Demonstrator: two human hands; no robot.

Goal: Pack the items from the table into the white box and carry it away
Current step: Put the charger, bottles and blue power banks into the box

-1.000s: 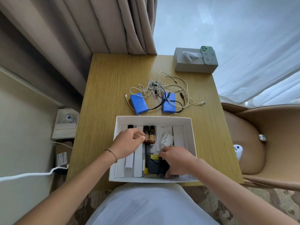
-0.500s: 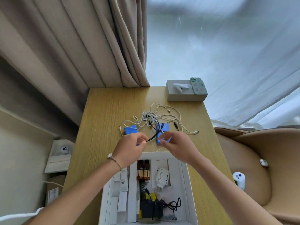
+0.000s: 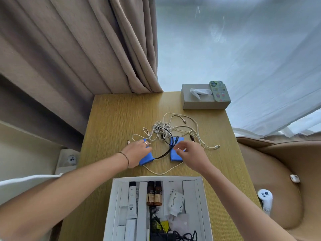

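The white box (image 3: 204, 202) stands at the table's near edge, holding two brown bottles (image 3: 154, 193), a white tube (image 3: 132, 200), a white round part (image 3: 175, 200) and a black adapter with cord (image 3: 166, 236). Beyond it lie two blue packs joined by black wires. My left hand (image 3: 137, 153) rests on the left blue pack (image 3: 147, 158), fingers curled over it. My right hand (image 3: 190, 153) hovers over the right blue pack (image 3: 174, 155), thumb and fingers pinched near its top. A tangle of white cables (image 3: 175, 129) lies just behind the packs.
A grey tissue box (image 3: 203, 101) with a green phone (image 3: 219, 90) on it sits at the table's far right corner. Curtains hang behind. A tan chair (image 3: 286, 171) at right holds a white controller (image 3: 264, 198). The wooden table (image 3: 112, 122) is bare on its left side.
Both hands left the box and reached forward to the blue packs. The view tilted up, so the box now sits lower in frame.
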